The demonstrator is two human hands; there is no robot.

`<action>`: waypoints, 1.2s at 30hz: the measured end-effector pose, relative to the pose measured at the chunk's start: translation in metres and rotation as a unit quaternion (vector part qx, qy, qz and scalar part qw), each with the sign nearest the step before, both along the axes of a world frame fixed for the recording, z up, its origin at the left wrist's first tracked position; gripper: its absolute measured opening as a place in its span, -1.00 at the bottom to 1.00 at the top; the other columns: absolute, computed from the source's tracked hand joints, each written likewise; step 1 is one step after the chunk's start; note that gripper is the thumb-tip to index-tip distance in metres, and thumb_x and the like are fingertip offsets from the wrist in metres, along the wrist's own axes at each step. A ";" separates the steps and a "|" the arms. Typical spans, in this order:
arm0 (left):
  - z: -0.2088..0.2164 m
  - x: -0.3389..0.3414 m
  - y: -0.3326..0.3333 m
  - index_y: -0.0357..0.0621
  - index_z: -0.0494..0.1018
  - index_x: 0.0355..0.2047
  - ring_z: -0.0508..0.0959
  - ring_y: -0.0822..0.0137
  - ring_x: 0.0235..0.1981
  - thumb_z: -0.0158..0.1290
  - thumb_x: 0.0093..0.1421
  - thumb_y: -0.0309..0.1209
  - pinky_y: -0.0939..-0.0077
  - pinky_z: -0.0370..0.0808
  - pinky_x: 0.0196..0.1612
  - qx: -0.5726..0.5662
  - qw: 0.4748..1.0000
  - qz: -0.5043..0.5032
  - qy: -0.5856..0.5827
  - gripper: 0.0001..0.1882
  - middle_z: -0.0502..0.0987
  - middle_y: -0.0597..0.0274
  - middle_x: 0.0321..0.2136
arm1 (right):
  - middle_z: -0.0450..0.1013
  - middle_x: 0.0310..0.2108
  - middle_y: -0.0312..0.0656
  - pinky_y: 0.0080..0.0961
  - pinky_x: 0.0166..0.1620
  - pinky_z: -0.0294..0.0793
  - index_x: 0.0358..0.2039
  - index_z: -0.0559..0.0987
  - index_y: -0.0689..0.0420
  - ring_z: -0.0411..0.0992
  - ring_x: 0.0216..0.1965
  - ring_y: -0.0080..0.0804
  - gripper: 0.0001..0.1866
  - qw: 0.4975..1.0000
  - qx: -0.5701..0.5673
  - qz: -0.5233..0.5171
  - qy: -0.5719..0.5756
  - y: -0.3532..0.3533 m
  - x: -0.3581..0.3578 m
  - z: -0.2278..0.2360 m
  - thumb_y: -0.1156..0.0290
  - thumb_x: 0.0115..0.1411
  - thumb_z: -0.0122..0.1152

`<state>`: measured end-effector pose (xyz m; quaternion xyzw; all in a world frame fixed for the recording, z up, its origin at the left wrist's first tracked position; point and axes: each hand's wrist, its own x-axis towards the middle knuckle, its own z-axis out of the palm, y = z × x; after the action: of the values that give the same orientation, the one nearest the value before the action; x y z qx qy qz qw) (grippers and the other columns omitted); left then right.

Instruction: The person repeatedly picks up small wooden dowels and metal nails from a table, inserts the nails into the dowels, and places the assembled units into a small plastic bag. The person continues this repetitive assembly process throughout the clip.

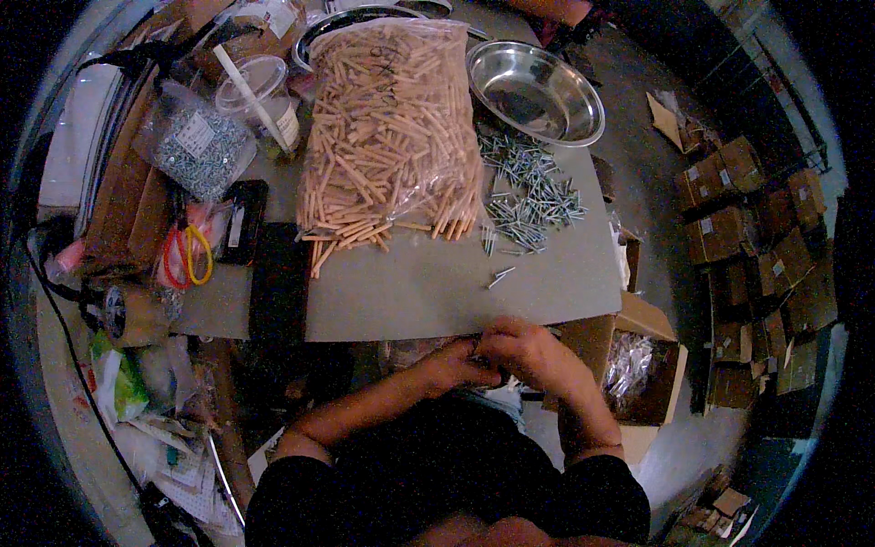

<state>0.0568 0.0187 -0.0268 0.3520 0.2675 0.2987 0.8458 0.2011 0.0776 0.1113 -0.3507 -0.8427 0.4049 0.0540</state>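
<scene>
My left hand (456,366) and my right hand (529,351) meet at the table's front edge, close to my body. Both have curled fingers pressed together; whatever they hold, if anything, is hidden between them. Beyond them on the grey table (410,296) lies a large clear plastic bag (392,128) full of wooden dowels, with several dowels (351,235) spilling from its near end. To its right spreads a heap of metal screws or bolts (533,196). A couple of loose ones (500,276) lie nearer to my right hand.
A shiny steel bowl (536,91) stands at the back right. On the left are a bag of small metal parts (199,141), a plastic tub (260,91), scissors with red and yellow handles (189,257). An open carton (629,369) of plastic packets stands right; stacked cartons (729,191) lie beyond.
</scene>
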 end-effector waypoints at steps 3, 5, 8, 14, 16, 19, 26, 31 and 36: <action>0.002 -0.005 0.002 -0.18 0.43 -0.24 0.48 0.43 -0.28 0.28 -0.04 -0.38 0.49 0.43 -0.15 0.052 0.998 -0.032 0.024 -0.64 0.50 0.32 -0.33 | 0.43 -0.30 -0.14 -0.37 -0.18 0.47 -0.33 0.55 0.11 0.44 -0.26 -0.13 -0.77 1.000 0.010 0.014 0.017 -0.010 0.001 0.006 0.58 -0.07 0.21; 0.021 -0.015 0.005 -0.19 0.43 -0.22 0.49 0.40 -0.26 0.28 -0.05 -0.36 0.47 0.43 -0.13 0.131 0.987 -0.019 0.090 -0.61 0.52 0.28 -0.31 | 0.42 -0.28 -0.14 -0.35 -0.16 0.47 -0.32 0.56 0.09 0.43 -0.24 -0.13 -0.76 0.999 0.027 0.021 0.027 -0.011 0.007 0.003 0.57 -0.08 0.24; 0.049 -0.027 0.007 -0.21 0.42 -0.22 0.49 0.34 -0.25 0.29 -0.06 -0.32 0.44 0.43 -0.14 0.269 0.949 0.036 0.161 -0.58 0.52 0.22 -0.31 | 0.39 -0.22 -0.15 -0.32 -0.11 0.44 -0.34 0.57 0.06 0.38 -0.15 -0.13 -0.76 0.996 0.060 0.024 0.054 -0.015 0.003 0.017 0.54 -0.10 0.28; 0.060 -0.037 0.008 -0.23 0.40 -0.17 0.49 0.26 -0.21 0.32 -0.10 -0.21 0.39 0.41 -0.09 0.317 0.936 0.015 0.150 -0.46 0.51 0.15 -0.28 | 0.40 -0.15 -0.08 -0.23 -0.01 0.34 -0.21 0.56 -0.02 0.30 -0.05 -0.02 -0.70 0.987 0.135 0.069 0.047 -0.020 0.004 0.017 0.41 -0.03 0.20; 0.067 -0.040 0.008 -0.23 0.40 -0.18 0.49 0.23 -0.18 0.32 -0.10 -0.19 0.38 0.40 -0.06 0.338 0.928 0.023 0.156 -0.45 0.51 0.12 -0.27 | 0.40 -0.12 -0.08 -0.25 0.01 0.32 -0.21 0.56 -0.01 0.28 -0.01 -0.07 -0.69 0.983 0.162 0.071 0.047 -0.020 0.000 0.020 0.40 -0.04 0.20; 0.072 -0.036 -0.002 -0.24 0.42 -0.23 0.50 0.20 -0.18 0.31 -0.09 -0.19 0.37 0.40 -0.06 0.250 0.949 0.150 0.123 -0.50 0.51 0.08 -0.30 | 0.42 -0.13 -0.09 -0.26 -0.01 0.35 -0.24 0.56 0.03 0.32 -0.03 -0.12 -0.71 0.992 0.099 -0.015 0.078 -0.024 -0.004 0.019 0.42 -0.06 0.21; 0.072 -0.046 -0.005 -0.25 0.42 -0.34 0.52 0.07 -0.28 0.12 0.09 -0.45 0.31 0.46 -0.18 0.428 0.831 0.250 0.250 -0.83 0.50 0.03 -0.33 | 0.45 -0.44 -0.21 -0.41 -0.30 0.47 -0.46 0.50 0.13 0.45 -0.39 -0.18 -0.82 0.981 0.150 -0.053 0.115 -0.022 -0.001 0.011 0.53 -0.10 0.33; 0.076 -0.044 -0.005 -0.26 0.41 -0.39 0.51 0.05 -0.35 0.08 0.10 -0.49 0.27 0.45 -0.27 0.460 0.800 0.257 0.286 -0.90 0.49 0.01 -0.38 | 0.41 -0.46 -0.14 -0.38 -0.35 0.41 -0.46 0.48 0.16 0.40 -0.40 -0.13 -0.85 0.990 0.090 -0.068 0.084 -0.022 -0.004 0.003 0.54 -0.06 0.28; 0.076 -0.038 -0.006 -0.26 0.42 -0.39 0.50 0.05 -0.36 0.07 0.10 -0.50 0.28 0.45 -0.26 0.439 0.813 0.276 0.264 -0.91 0.48 0.03 -0.42 | 0.36 -0.48 -0.14 -0.40 -0.37 0.36 -0.46 0.46 0.18 0.35 -0.42 -0.19 -0.87 0.993 0.037 -0.049 0.097 -0.020 0.010 0.012 0.54 -0.04 0.23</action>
<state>0.0187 0.0123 0.0494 0.6624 0.4070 0.5011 0.3801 0.2109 0.0577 0.1235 -0.3482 -0.8297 0.4028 0.1676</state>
